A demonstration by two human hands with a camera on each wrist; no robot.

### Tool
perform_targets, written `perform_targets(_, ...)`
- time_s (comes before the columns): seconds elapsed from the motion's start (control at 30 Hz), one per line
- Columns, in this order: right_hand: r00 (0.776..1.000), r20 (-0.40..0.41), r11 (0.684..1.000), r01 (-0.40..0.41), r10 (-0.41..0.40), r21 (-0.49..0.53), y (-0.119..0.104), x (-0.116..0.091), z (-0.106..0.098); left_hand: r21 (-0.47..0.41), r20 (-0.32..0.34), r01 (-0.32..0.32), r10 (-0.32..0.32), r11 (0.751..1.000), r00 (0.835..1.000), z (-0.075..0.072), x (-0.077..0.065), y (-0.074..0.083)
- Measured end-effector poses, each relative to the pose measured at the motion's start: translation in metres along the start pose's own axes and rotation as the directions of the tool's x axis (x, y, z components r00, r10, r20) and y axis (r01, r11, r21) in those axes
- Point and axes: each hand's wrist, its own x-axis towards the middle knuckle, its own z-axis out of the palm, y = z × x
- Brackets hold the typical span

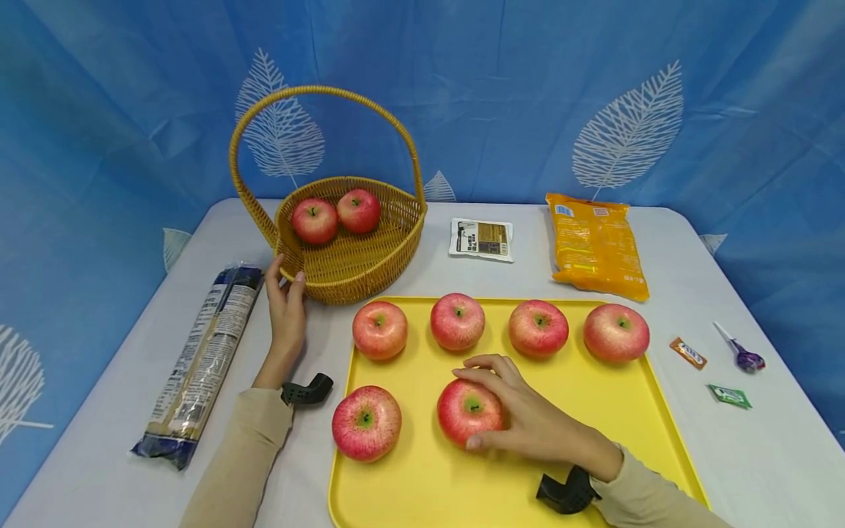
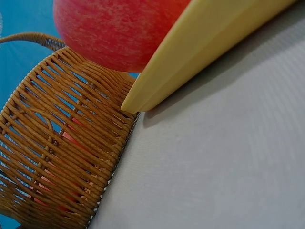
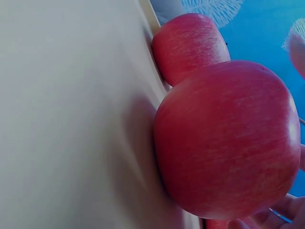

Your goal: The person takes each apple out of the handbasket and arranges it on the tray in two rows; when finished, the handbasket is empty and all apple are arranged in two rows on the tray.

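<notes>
On the left, my left hand (image 1: 287,315) holds the near left rim of a wicker basket (image 1: 343,292), thumb and fingers at its edge. Two red apples (image 1: 315,221) lie inside this basket, against its back left side. My right hand (image 1: 521,407) curls its thumb and fingers around a red apple (image 1: 462,416) in the middle of a yellow tray (image 1: 528,484). That apple (image 3: 224,143) fills much of the right wrist view, low against the tray surface. Another apple (image 1: 366,424) sits to its left, and several more stand in a row along the tray's far side.
A long clear-and-blue packet (image 1: 205,359) lies left of my left arm. Behind the tray are a small white pouch (image 1: 481,239) and an orange bag (image 1: 597,249). To the right lie a lollipop (image 1: 746,358) and two small wrapped candies (image 1: 689,353). A blue curtain (image 1: 502,103) hangs behind.
</notes>
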Motion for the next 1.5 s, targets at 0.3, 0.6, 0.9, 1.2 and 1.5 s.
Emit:
perform_targets(0.3, 0.99, -0.138, 0.963, 0.059, -0.023, 0.264, 0.002, 0.004, -0.003, -0.019, -0.009, 0.025, -0.026, 1.0, 1.0, -0.003, 0.0, -0.002)
perform_targets(0.6, 0.951, -0.283, 0.878, 0.025, 0.126, 0.478, -0.001, 0.008, -0.009, -0.019, -0.001, 0.026, -0.026, 0.999, 1.0, -0.003, -0.001, -0.003)
perform_targets(0.9, 0.94, -0.26, 0.835, -0.043, 0.22, 0.549, -0.007, 0.02, -0.028, -0.031, -0.007, 0.023, -0.024, 0.999, 1.0, -0.003, 0.001, -0.003)
perform_targets(1.2, 0.938, -0.227, 0.835, -0.102, 0.262, 0.541, -0.018, 0.042, -0.055, -0.032, 0.0, 0.019, -0.019, 0.999, 1.0, 0.001, 0.002, -0.002)
perform_targets(1.5, 0.928, -0.214, 0.722, -0.078, 0.304, 0.687, -0.015, 0.092, -0.074, -0.013, 0.003, 0.002, -0.002, 1.0, 1.0, 0.0, 0.002, 0.0)
